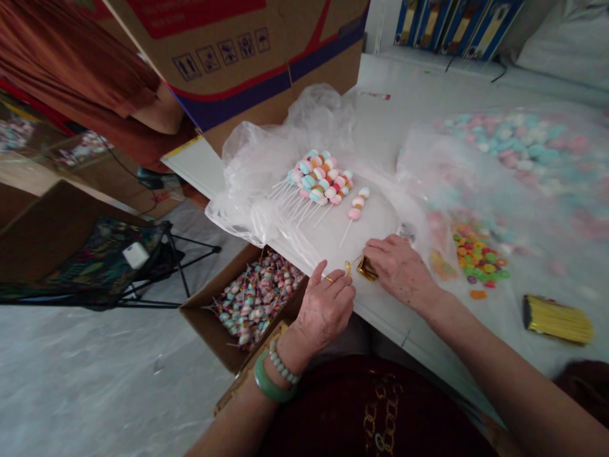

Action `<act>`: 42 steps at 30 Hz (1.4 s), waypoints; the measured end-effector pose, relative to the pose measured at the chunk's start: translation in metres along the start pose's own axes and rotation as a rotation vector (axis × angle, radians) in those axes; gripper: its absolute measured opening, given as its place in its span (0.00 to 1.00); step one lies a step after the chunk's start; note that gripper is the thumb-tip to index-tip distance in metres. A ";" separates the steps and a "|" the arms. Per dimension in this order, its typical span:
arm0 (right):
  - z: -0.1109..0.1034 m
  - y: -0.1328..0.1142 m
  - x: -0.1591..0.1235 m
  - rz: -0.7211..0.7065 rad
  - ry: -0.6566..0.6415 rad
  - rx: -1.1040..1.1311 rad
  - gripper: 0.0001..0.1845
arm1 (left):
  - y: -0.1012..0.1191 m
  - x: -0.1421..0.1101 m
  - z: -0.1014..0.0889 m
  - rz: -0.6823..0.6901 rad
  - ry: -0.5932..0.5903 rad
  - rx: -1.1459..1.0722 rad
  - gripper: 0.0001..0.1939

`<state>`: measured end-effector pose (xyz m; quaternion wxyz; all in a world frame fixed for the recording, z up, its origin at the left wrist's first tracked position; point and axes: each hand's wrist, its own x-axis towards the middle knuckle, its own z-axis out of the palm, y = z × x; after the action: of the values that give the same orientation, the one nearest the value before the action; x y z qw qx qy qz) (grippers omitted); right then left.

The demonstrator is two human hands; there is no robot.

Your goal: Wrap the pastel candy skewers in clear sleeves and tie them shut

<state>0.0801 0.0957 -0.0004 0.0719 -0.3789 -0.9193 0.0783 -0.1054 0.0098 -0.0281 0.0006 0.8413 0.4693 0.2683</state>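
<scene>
At the table's near edge, my left hand (pixel 328 308) is closed, its little finger raised, with a small gold twist tie (pixel 348 268) at its fingertips. Beside it, my right hand (pixel 397 270) has its fingers closed over a shiny gold bundle of twist ties (pixel 366 269), partly hidden beneath them. A single marshmallow skewer (pixel 358 204) lies just beyond my hands. Farther left, a pile of marshmallow skewers (pixel 320 178) rests on clear plastic, sticks toward the edge.
Below the edge stands a carton (pixel 204 330) holding wrapped skewers. To the right lie ring-shaped gummies (pixel 478 254), a bag of marshmallows (pixel 533 146) and a yellow-gold bundle (pixel 556 319). A large cardboard box (pixel 266 70) stands behind; a person in a rust-coloured top (pixel 95 82) is at left.
</scene>
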 end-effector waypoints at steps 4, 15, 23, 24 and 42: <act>0.006 -0.024 0.016 -0.180 -0.095 0.099 0.10 | 0.002 0.001 -0.005 -0.019 0.007 0.013 0.09; 0.012 0.013 -0.007 0.297 0.289 0.204 0.13 | 0.001 0.008 -0.016 -0.046 -0.074 -0.029 0.11; -0.007 0.038 -0.013 0.593 -0.049 -0.190 0.18 | -0.001 0.022 -0.008 -0.013 -0.104 -0.119 0.14; -0.008 0.036 -0.010 0.613 -0.060 -0.210 0.17 | 0.000 0.022 -0.005 -0.009 -0.117 -0.123 0.13; 0.007 0.029 -0.005 0.821 0.137 0.191 0.13 | 0.025 0.065 0.014 0.078 -0.199 -0.051 0.13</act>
<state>0.1018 0.1116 -0.0130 0.1304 -0.7096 -0.6738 0.1598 -0.0522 0.0509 -0.0043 0.0584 0.8810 0.4270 0.1951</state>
